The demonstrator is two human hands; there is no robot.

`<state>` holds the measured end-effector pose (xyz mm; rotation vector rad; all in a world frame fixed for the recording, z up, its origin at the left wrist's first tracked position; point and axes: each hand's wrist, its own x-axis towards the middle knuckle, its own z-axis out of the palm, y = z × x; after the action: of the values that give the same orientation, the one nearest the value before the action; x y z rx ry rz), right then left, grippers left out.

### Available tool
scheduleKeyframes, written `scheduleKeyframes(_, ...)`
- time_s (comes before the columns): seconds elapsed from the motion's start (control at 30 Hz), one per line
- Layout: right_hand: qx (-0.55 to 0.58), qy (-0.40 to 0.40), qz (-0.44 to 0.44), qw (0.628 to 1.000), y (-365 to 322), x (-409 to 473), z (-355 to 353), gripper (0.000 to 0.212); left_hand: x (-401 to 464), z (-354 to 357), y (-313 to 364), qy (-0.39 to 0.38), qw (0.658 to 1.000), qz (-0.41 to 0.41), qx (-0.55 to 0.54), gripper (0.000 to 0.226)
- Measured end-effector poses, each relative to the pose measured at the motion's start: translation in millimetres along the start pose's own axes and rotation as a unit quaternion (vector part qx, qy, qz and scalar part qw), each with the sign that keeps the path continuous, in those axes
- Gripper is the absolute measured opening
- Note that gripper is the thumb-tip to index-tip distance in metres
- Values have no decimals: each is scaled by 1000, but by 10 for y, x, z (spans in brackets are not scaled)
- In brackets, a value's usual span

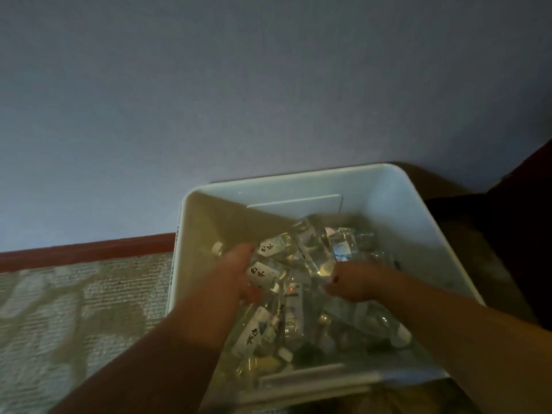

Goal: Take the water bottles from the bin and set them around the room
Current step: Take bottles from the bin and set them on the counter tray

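Water bottles [298, 282] lie jumbled in the white bin [403, 222], beside patterned carpet [83, 309] and a wall [209, 100]. Both arms reach in: left hand [236, 276] grips a labelled bottle [263, 274]; whether the right hand [355, 280] grasps anything, I cannot tell.

Single head-worn view, looking steeply down and forward, close over a white bin [388, 186] by the wall [209, 100], both forearms entering from below
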<state>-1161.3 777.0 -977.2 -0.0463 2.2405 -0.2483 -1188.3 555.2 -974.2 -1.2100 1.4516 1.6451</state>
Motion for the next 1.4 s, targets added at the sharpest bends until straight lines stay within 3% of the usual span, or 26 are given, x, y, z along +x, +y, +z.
scheduleKeyframes(0.1, -64, -34, 17, 997, 94, 242, 67, 57, 324, 148, 6, 3, 1000, 12, -16, 35)
scheduleKeyframes(0.23, -113, -28, 28, 993, 53, 362, 236, 102, 637, 242, -20, 40, 998, 50, -7, 40)
scheduleKeyframes(0.3, -150, 4, 29, 988, 18, 375, 391, 117, 704, 252, -15, 23, 998, 57, -14, 32)
scheduleKeyframes(0.4, -199, 46, 26, 978, 31, 357, 530, 118, 755, 253, 19, -13, 999, 47, 2, 28)
scheduleKeyframes(0.47, -172, 61, 19, 983, 70, 356, 539, 113, 785, 225, 68, -34, 998, 50, 13, 27)
scheduleKeyframes(0.63, 29, 25, 37, 999, 85, 302, 304, 103, 786, 206, 166, -60, 997, 40, 25, 26)
scheduleKeyframes(0.73, 193, -17, 71, 978, 29, 235, 105, 58, 792, 195, 136, -52, 994, 67, 62, 28)
scheduleKeyframes(0.8, 335, -75, 105, 933, 19, 181, 19, 36, 790, 161, 88, -56, 992, 84, 82, 35)
scheduleKeyframes(0.87, 460, -148, 138, 865, -12, 112, -53, 32, 760, 99, 43, -63, 987, 83, 123, 37)
scheduleKeyframes(0.9, 481, -165, 141, 850, -17, 100, -83, 31, 744, 63, 26, -69, 984, 79, 145, 36)
scheduleKeyframes(0.97, 512, -157, 135, 834, -41, 122, -118, 28, 730, 0, -4, -85, 978, 79, 176, 37)
scheduleKeyframes(1.1, 617, -62, 116, 776, -90, 257, -113, 24, 712, -18, -46, -124, 960, 110, 227, 35)
scheduleKeyframes(1.17, 609, -35, 91, 787, -114, 324, -109, 22, 705, -5, -81, -141, 953, 114, 244, 30)
scheduleKeyframes(1.23, 544, -45, 82, 834, -146, 342, -51, 20, 701, 2, -136, -154, 949, 107, 255, 32)
scheduleKeyframes(1.27, 475, -49, 81, 875, -163, 338, 4, 21, 703, 9, -161, -161, 947, 106, 257, 35)
scheduleKeyframes(1.33, 306, -18, 77, 949, -197, 366, 163, 53, 710, 33, -193, -171, 943, 112, 261, 41)
scheduleKeyframes(1.4, 253, 60, 70, 963, -243, 440, 344, 90, 672, 49, -195, -182, 942, 121, 256, 40)
